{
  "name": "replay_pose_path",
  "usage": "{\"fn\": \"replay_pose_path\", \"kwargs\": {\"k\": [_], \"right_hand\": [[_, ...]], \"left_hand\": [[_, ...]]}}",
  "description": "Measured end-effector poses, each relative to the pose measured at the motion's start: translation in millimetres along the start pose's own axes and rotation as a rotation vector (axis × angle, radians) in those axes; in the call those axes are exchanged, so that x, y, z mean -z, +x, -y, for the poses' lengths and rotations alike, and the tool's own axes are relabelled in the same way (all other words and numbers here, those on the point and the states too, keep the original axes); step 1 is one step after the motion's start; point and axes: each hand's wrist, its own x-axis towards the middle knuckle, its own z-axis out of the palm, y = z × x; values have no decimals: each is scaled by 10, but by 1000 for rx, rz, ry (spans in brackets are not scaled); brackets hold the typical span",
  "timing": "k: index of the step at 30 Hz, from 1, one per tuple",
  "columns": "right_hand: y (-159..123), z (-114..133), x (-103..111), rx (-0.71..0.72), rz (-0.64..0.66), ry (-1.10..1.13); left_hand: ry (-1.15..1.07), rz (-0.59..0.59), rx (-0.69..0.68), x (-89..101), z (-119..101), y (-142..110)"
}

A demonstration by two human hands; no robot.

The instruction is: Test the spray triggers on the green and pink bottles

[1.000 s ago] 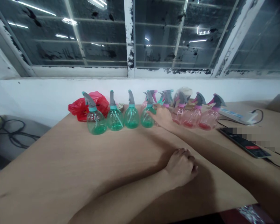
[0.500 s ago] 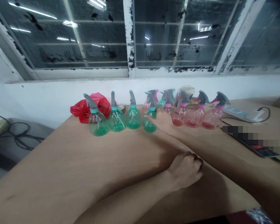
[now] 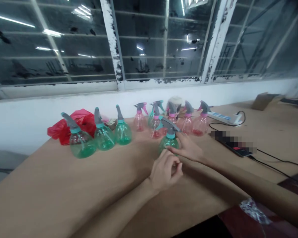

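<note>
A green spray bottle [image 3: 169,142] with a grey and teal trigger head stands near the middle of the table, pulled forward of the others. My right hand [image 3: 190,148] grips it from the right side, thumb across its front. Just in front of its base is my left hand [image 3: 165,170], fingers curled in with nothing seen in them; it covers the bottle's lower part. To the left stand three more green spray bottles, the closest of them this bottle [image 3: 123,134]. Behind are several pink spray bottles, one at the right end [image 3: 200,125], holding a little red liquid.
A red plastic bag [image 3: 81,120] lies behind the left green bottles. On the right are a phone [image 3: 232,143] with a cable, a white power strip [image 3: 224,118] and a cardboard box [image 3: 264,100]. A window runs above the wall.
The green bottle has come forward, out of the row, in my right hand. My left hand has moved up and left, close to it. The view has turned right.
</note>
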Motion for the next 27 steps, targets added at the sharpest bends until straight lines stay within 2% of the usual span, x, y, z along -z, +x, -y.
{"fn": "replay_pose_path", "kwargs": {"k": [2, 4, 7, 10, 15, 20, 25, 27], "right_hand": [[-109, -48, 108, 9, 13, 19], [-217, -69, 206, -2, 25, 37], [-353, -59, 323, -42, 40, 88], [-430, -8, 397, -85, 55, 178], [-418, 92, 432, -159, 106, 373], [-273, 173, 369, -206, 32, 472], [-136, 238, 306, -359, -25, 467], [-110, 233, 306, -356, -4, 518]], "left_hand": [[34, -61, 89, 13, 31, 4], [70, -64, 214, 0, 48, -9], [86, 29, 414, -44, 61, -33], [44, 162, 512, -74, 56, -25], [10, 348, 550, -65, 3, 34], [-69, 359, 528, -51, -15, 58], [-129, 378, 562, -32, -29, 86], [-155, 378, 564, -28, -29, 95]]}}
